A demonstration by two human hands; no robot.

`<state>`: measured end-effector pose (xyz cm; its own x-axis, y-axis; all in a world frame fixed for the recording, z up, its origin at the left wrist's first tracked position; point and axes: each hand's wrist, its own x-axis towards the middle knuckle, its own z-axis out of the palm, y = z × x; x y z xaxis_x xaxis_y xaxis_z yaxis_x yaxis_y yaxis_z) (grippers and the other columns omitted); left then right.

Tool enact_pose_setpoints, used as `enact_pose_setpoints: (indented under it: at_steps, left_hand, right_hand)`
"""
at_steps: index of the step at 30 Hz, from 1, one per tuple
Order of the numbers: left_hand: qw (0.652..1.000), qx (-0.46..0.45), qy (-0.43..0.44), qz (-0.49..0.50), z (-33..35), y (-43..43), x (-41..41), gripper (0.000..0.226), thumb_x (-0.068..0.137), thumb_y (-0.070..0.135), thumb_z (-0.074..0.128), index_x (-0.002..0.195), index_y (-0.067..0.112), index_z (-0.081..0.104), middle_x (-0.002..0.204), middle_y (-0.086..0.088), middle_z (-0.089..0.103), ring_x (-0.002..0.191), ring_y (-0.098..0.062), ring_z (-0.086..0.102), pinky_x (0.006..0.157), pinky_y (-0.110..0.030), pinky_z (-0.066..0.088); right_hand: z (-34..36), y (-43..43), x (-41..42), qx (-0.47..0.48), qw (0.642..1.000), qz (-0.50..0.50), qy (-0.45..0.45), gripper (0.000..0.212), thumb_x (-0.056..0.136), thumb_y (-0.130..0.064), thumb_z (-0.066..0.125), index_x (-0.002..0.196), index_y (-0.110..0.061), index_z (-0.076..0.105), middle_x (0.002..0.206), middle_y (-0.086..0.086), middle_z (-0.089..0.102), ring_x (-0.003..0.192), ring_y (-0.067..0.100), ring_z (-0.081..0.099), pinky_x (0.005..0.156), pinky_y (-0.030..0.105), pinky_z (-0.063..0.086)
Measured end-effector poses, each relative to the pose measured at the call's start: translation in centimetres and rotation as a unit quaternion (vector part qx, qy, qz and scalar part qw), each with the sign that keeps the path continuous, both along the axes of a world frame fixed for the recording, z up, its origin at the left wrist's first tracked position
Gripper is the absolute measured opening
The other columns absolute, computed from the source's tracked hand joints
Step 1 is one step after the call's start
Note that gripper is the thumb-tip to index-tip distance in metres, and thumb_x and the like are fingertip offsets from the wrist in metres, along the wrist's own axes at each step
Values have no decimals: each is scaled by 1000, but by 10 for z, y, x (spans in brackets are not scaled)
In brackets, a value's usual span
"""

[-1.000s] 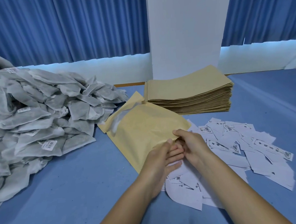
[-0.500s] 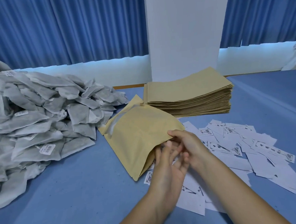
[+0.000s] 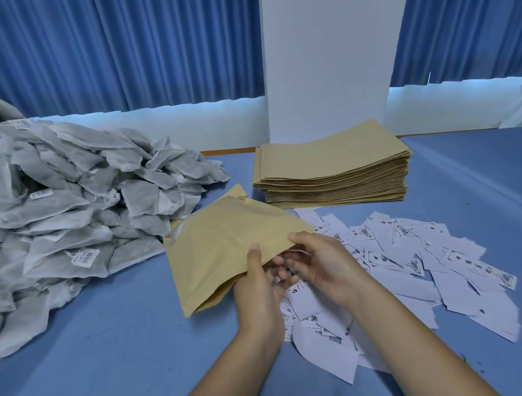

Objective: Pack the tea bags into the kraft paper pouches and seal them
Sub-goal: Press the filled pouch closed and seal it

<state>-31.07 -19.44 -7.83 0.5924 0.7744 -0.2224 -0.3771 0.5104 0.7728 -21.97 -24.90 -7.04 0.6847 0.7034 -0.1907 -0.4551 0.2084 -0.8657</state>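
A heap of grey-white tea bags [image 3: 69, 211] fills the left of the blue table [image 3: 109, 347] and is cut off by the frame edge. Just beside it is one brown paper pouch [image 3: 220, 250], set cornerwise: one corner points away toward the stack of flat pouches [image 3: 335, 174], its far-left edge faces the heap, and its right side is raised. Its long axis is hard to judge, since the hands cover the near-right edge. The left hand [image 3: 260, 287] pinches that edge, thumb on top and fingers underneath (blurred). The right hand [image 3: 323, 261] grips the right corner the same way. Printed white slips [image 3: 428, 263] lie scattered to the right, their print too small to read.
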Motion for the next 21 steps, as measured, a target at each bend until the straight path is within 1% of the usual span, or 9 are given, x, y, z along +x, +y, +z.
enact_pose_setpoints:
  at_steps: [2,3,5,8,13,16,18,19,21]
  left_hand:
    - [998,20,49,-14,-1,1,0,32,98,22,49,74,7,63,51,0,53,35,-11,43,44,-23,46]
    - [997,30,72,-25,-2,1,0,35,98,22,49,69,9,64,51,0,54,35,-11,43,48,-26,44]
    - [993,40,103,-31,-3,2,1,40,97,24,50,61,11,63,51,-1,54,35,-10,43,53,-29,38]
    - [992,54,110,-37,-4,2,2,34,97,23,48,69,8,60,52,0,55,39,-10,41,47,-25,38]
    - [989,55,123,-60,-7,0,2,34,98,24,46,71,7,58,51,2,54,39,-10,40,49,-26,35]
    - [987,63,135,-68,-7,0,2,40,98,26,46,66,8,59,49,0,52,36,-10,41,54,-29,35]
    - [988,64,125,-70,-8,1,2,39,98,25,45,67,7,60,50,0,53,37,-10,42,48,-26,38]
    - [988,65,122,-72,-8,2,3,39,98,25,45,68,7,61,51,0,53,38,-11,42,46,-24,39]
    - [986,67,128,-78,-9,3,3,41,98,26,45,66,7,62,51,0,52,38,-11,43,50,-26,39]
  right_hand:
    - [-1,1,3,-4,999,-44,-3,9,89,-7,61,91,1,63,75,11,63,66,19,61,57,21,52]
    - [-2,1,5,-10,998,-58,-4,8,88,-7,62,89,0,63,73,9,62,65,18,59,56,20,51]
    - [-2,1,8,-22,997,-72,-9,6,87,-6,63,85,-1,64,68,6,62,58,15,59,52,18,49]
    - [-2,1,10,-36,995,-89,-31,8,86,-3,61,78,-5,63,59,1,60,47,8,56,47,17,44]
    - [-5,0,13,-40,992,-106,-48,13,84,0,60,72,-6,61,63,2,57,55,12,49,52,20,38]
    - [-4,-1,12,-36,992,-102,-59,13,85,0,60,73,-4,60,62,3,57,54,12,49,53,21,37]
    - [-4,0,9,-35,995,-78,-59,11,86,-3,60,75,-3,61,60,5,59,50,12,51,51,20,38]
    - [-5,1,7,-35,996,-59,-63,13,87,-4,60,74,-3,61,58,6,58,49,14,50,51,22,38]
    - [-7,3,2,-37,996,-31,-80,17,85,-2,60,68,-3,59,53,7,55,50,18,44,57,28,35]
